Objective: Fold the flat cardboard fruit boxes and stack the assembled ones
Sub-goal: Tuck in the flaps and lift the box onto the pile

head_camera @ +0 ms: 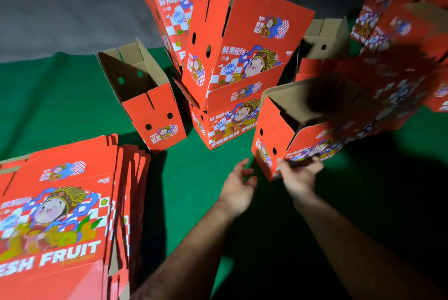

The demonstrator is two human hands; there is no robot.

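An assembled red fruit box [312, 120], blurred, tilts in front of me with its open top facing left and up. My right hand [299, 176] is just under its lower near corner, fingers spread and relaxed, touching or almost touching the bottom edge. Beside it, my left hand [238, 188] hovers open, apart from the box. A pile of flat red boxes [60, 217] lies at the lower left. In the middle stands a stack of assembled boxes [232, 81], the upper one leaning.
One open assembled box [148, 103] stands alone left of the stack. More red boxes [400, 23] are piled at the right and far back. All rest on a green mat [194, 178], with a grey cloth [60, 4] behind it.
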